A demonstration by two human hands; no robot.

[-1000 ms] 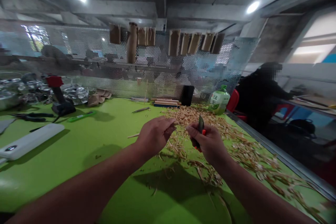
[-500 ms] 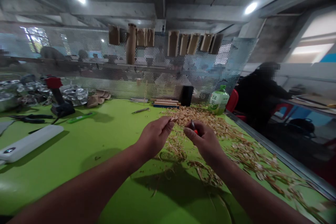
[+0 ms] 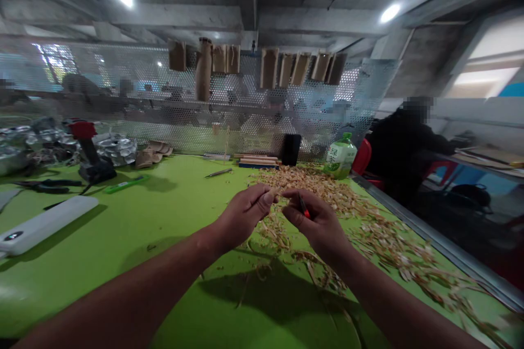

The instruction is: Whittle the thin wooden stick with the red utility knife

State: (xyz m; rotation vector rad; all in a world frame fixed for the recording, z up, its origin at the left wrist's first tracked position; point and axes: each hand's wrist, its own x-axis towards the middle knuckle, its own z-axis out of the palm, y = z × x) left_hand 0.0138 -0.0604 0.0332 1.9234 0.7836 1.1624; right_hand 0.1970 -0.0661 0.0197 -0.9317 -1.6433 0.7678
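Observation:
My left hand (image 3: 244, 214) is closed, thumb pressed against the fingers. A small light-brown piece of wood (image 3: 275, 194) pokes out at its fingertips; most of it is hidden. Just to the right, my right hand (image 3: 321, 223) is wrapped around a small red-handled knife (image 3: 303, 206) with a dark blade, its handle mostly covered by the palm. The index finger reaches toward the left fingertips, and a narrow gap separates the hands. Under and behind them, curly wood shavings (image 3: 315, 181) are strewn over the green tabletop (image 3: 123, 229).
A green-labelled drink bottle (image 3: 340, 156) and a black phone-like slab (image 3: 291, 149) stand at the back. Left lie a white bar-shaped device (image 3: 53, 223), pliers (image 3: 49, 185), a green cutter (image 3: 126, 184) and a red-black power tool (image 3: 90, 152). A person in dark clothing (image 3: 403, 142) sits right.
My right hand has shifted slightly left, its index finger now stretched toward my left hand. The knife has tilted in the grip, showing more red. My left fingertips have turned a little downward.

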